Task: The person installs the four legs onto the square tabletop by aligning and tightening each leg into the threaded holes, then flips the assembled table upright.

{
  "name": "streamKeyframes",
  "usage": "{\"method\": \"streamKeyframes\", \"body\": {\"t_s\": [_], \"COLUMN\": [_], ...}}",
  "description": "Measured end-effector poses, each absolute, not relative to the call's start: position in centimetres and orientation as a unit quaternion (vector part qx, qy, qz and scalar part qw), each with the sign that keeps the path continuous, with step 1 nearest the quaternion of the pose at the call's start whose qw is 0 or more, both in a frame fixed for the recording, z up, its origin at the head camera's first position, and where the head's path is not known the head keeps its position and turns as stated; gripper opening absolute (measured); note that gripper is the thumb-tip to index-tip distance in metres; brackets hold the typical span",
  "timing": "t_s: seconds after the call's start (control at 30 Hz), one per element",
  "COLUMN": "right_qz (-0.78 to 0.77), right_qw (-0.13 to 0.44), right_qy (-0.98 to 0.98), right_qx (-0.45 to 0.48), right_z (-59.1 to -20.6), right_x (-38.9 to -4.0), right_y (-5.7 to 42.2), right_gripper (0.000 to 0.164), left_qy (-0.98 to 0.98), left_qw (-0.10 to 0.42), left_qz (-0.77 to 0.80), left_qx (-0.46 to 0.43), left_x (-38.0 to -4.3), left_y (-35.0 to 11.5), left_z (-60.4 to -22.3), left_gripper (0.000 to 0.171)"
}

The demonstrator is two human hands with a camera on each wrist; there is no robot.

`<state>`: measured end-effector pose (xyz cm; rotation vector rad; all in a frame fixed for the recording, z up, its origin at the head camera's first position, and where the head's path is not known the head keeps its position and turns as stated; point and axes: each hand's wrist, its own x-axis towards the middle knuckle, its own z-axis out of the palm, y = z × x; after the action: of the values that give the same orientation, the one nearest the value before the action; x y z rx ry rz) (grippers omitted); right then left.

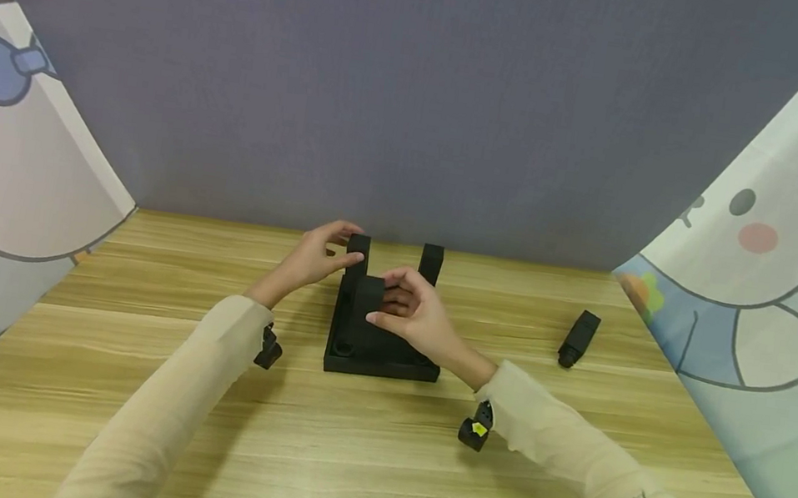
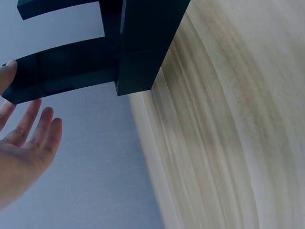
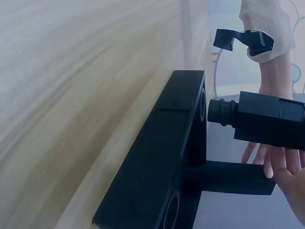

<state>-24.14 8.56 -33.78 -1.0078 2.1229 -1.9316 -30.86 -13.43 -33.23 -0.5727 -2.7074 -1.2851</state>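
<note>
My left hand (image 1: 314, 259) has its thumb and fingers on either side of the black post (image 1: 359, 248) standing at the back left of a black base (image 1: 383, 370). In my right hand (image 1: 423, 319) is a second black post (image 1: 368, 300), pinched between thumb and fingers over the base's front left. The right wrist view shows that post's ridged round peg (image 3: 222, 112) pointing at the base, apart from a round hole (image 3: 202, 105) in it. Another upright post (image 1: 432, 262) rises from the back right of the base.
A loose black post (image 1: 579, 338) with a peg end lies on the wooden table (image 1: 356, 462) at the right. Behind the base stands a grey panel (image 1: 389, 96). Cartoon-printed sheets flank the table on both sides.
</note>
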Motion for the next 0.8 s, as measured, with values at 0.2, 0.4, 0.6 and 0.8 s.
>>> {"method": "streamKeyframes", "body": {"t_s": [0.2, 0.4, 0.6, 0.8], "right_qz": [-0.635, -0.633, -0.629, -0.626], "right_qw": [0.049, 0.044, 0.047, 0.047], "right_qy": [0.693, 0.694, 0.698, 0.698], "right_qx": [-0.338, -0.339, -0.34, -0.344], "right_z": [-34.1, -34.3, -34.6, -34.8], "right_x": [-24.2, -24.2, -24.3, -24.4], "right_y": [7.9, 7.5, 7.3, 7.1], "right_gripper": [0.044, 0.045, 0.044, 0.043], "left_qy": [-0.878, -0.871, -0.86, -0.857], "left_qw": [0.032, 0.035, 0.033, 0.02], "left_qz": [-0.44, -0.449, -0.461, -0.467], "left_qx": [-0.184, -0.197, -0.216, -0.217], "left_x": [-31.1, -31.2, -31.3, -29.4], "left_y": [-13.7, -13.9, -14.0, -13.4], "left_z": [-33.4, -33.4, -33.6, -31.7], "left_gripper": [0.042, 0.038, 0.039, 0.039]}}
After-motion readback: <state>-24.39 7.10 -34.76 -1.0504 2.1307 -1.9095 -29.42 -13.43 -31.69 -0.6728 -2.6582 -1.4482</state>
